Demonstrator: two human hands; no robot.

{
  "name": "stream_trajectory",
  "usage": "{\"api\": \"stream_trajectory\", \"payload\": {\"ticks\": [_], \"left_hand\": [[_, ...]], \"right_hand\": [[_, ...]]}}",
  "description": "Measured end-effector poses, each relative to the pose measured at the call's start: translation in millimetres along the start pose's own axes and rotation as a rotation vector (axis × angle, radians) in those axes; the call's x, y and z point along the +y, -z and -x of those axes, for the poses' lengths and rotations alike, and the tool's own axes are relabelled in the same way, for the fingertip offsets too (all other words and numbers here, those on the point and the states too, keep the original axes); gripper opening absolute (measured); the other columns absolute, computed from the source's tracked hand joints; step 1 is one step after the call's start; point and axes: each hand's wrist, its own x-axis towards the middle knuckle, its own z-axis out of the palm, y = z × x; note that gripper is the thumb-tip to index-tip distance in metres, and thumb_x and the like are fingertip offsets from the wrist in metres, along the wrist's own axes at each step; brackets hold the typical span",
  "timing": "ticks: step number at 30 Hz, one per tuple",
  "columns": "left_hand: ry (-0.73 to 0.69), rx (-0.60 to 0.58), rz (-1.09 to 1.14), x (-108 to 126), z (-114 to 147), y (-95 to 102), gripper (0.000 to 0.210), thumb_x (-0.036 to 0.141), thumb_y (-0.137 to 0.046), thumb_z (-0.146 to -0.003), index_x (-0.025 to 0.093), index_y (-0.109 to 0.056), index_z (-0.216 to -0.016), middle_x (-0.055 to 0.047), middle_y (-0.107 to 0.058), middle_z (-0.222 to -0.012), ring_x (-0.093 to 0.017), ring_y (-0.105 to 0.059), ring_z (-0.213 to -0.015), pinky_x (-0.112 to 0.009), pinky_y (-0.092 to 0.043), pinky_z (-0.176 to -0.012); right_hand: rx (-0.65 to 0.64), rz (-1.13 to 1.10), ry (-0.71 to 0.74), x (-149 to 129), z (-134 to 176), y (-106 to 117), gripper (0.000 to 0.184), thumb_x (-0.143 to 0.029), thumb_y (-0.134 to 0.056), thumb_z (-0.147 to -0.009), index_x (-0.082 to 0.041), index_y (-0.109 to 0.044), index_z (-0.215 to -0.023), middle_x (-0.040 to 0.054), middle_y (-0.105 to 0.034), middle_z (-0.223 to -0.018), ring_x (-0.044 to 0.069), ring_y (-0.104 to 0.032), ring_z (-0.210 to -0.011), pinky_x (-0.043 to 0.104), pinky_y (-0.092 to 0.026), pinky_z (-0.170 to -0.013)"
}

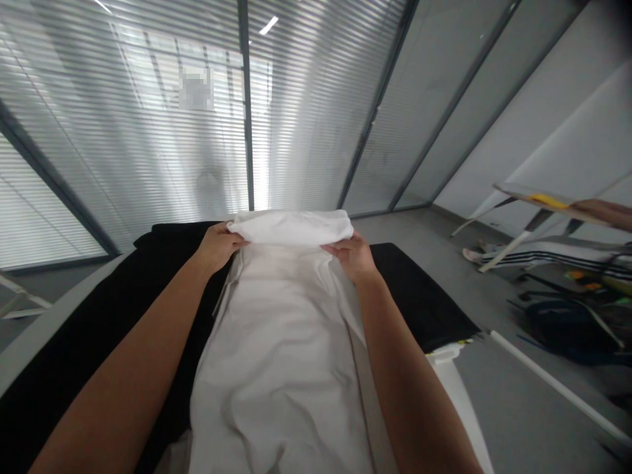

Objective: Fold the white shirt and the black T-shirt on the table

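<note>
- On the table (459, 405), near its far edge, my left hand (217, 249) and right hand (354, 255) pinch the folded white cloth (281, 336).
- I'd keep both corners level.

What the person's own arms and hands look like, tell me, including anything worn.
The left forearm and right forearm are bare and tapering; no sleeve, watch or bracelet shows. The left hand and right hand are ungloved. The fingers are too small and blurred to rule out a ring.
</note>
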Motion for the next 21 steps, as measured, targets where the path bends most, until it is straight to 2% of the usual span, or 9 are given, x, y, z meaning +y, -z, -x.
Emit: {"api": "stream_trajectory", "payload": {"ticks": [3,7,10,13,15,17,19,21], "left_hand": [[-0.074,-0.018,-0.003,-7,-4,6.4,0.025,0.010,-0.081,-0.048,0.013,-0.071,-0.072,-0.002,-0.069,-0.071,-0.017,-0.066,-0.074,-0.030,-0.054,-0.072],[-0.094,-0.080,-0.043,-16,-5,14.2,0.019,0.016,-0.082,-0.052,0.014,-0.070,-0.068,-0.001,-0.067,-0.066,-0.015,-0.063,-0.067,-0.028,-0.052,-0.068],[-0.084,-0.081,-0.068,-19,-4,16.7,0.017,0.018,-0.081,-0.054,0.016,-0.072,-0.068,-0.001,-0.068,-0.067,-0.015,-0.063,-0.066,-0.028,-0.051,-0.067],[-0.102,-0.112,-0.064,-19,-1,17.6,0.017,0.020,-0.083,-0.052,0.017,-0.071,-0.064,-0.001,-0.068,-0.069,-0.015,-0.063,-0.068,-0.028,-0.050,-0.068],[-0.128,-0.175,-0.022,-20,1,18.5,0.018,0.022,-0.085,-0.050,0.018,-0.069,-0.057,-0.002,-0.067,-0.069,-0.018,-0.064,-0.073,-0.032,-0.051,-0.073],[-0.149,-0.226,0.000,-21,4,20.4,0.021,0.022,-0.086,-0.048,0.017,-0.065,-0.050,-0.003,-0.066,-0.068,-0.020,-0.065,-0.078,-0.035,-0.051,-0.079],[-0.141,-0.257,-0.024,-23,5,23.8,0.022,0.018,-0.085,-0.047,0.017,-0.063,-0.046,-0.003,-0.064,-0.067,-0.021,-0.065,-0.081,-0.036,-0.050,-0.082],[-0.101,-0.287,-0.058,-25,6,28.0,0.020,0.014,-0.081,-0.049,0.017,-0.062,-0.045,-0.004,-0.065,-0.069,-0.022,-0.065,-0.085,-0.036,-0.049,-0.083]], "right_hand": [[-0.056,-0.057,0.031,6,-2,4,0.030,-0.011,-0.065,-0.054,-0.020,-0.061,-0.082,-0.0013,-0.069,-0.084,0.020,-0.064,-0.087,0.037,-0.055,-0.082],[-0.072,-0.095,0.042,15,-8,12,0.023,-0.008,-0.062,-0.051,-0.021,-0.052,-0.068,-0.0055,-0.063,-0.067,0.014,-0.060,-0.067,0.029,-0.053,-0.066],[-0.060,-0.075,0.040,18,-12,15,0.025,-0.011,-0.060,-0.054,-0.023,-0.056,-0.076,-0.0044,-0.063,-0.069,0.014,-0.059,-0.064,0.026,-0.049,-0.060],[-0.039,-0.008,0.042,21,-12,16,0.025,-0.018,-0.058,-0.060,-0.023,-0.062,-0.084,0.0007,-0.068,-0.076,0.018,-0.063,-0.073,0.030,-0.050,-0.066],[-0.033,0.021,0.049,22,-11,17,0.016,-0.020,-0.056,-0.061,-0.021,-0.064,-0.074,0.0029,-0.068,-0.072,0.020,-0.063,-0.073,0.031,-0.050,-0.067],[-0.033,0.030,0.069,22,-9,18,0.007,-0.019,-0.053,-0.057,-0.020,-0.060,-0.056,0.0041,-0.063,-0.062,0.021,-0.063,-0.069,0.031,-0.049,-0.064],[-0.041,0.027,0.084,21,-6,19,0.009,-0.018,-0.048,-0.052,-0.020,-0.053,-0.045,0.0042,-0.055,-0.051,0.020,-0.061,-0.062,0.030,-0.047,-0.058],[-0.032,0.028,0.059,19,-5,19,0.010,-0.020,-0.044,-0.050,-0.021,-0.051,-0.042,0.0039,-0.051,-0.047,0.019,-0.056,-0.054,0.029,-0.043,-0.051]]}}
